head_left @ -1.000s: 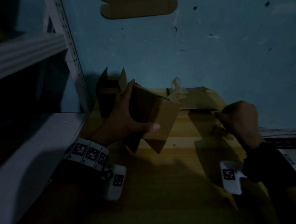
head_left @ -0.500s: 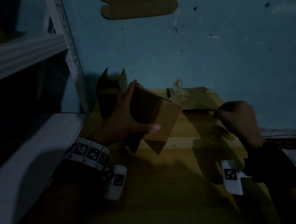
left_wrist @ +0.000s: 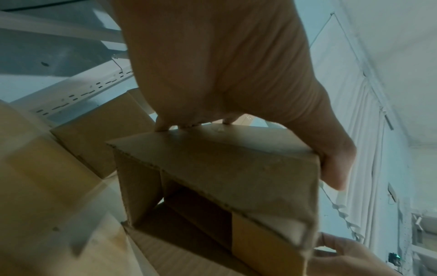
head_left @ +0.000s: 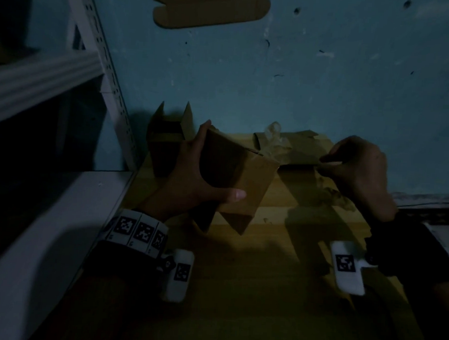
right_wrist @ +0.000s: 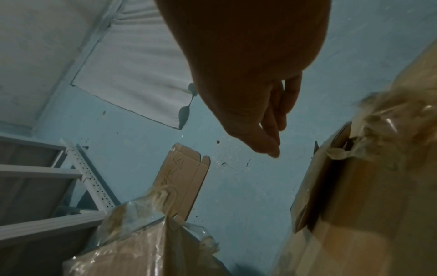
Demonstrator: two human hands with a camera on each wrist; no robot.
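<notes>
Above the wooden bench (head_left: 237,289) the left hand (head_left: 191,183) holds a small cardboard box (head_left: 243,181) off the surface. The thumb lies across the near wall, the fingers hook over the far edge, and the open end faces the wrist. The box looks light and stiff, but an unclosed corrugated shell racks and dents easily. It is best gripped across opposite walls near the folded corners, not by the loose flaps. Farther right, the right hand (head_left: 362,175) draws its fingertips together at the edge of the plastic-wrapped flat cartons (head_left: 300,154); whether they pinch anything I cannot tell.
</notes>
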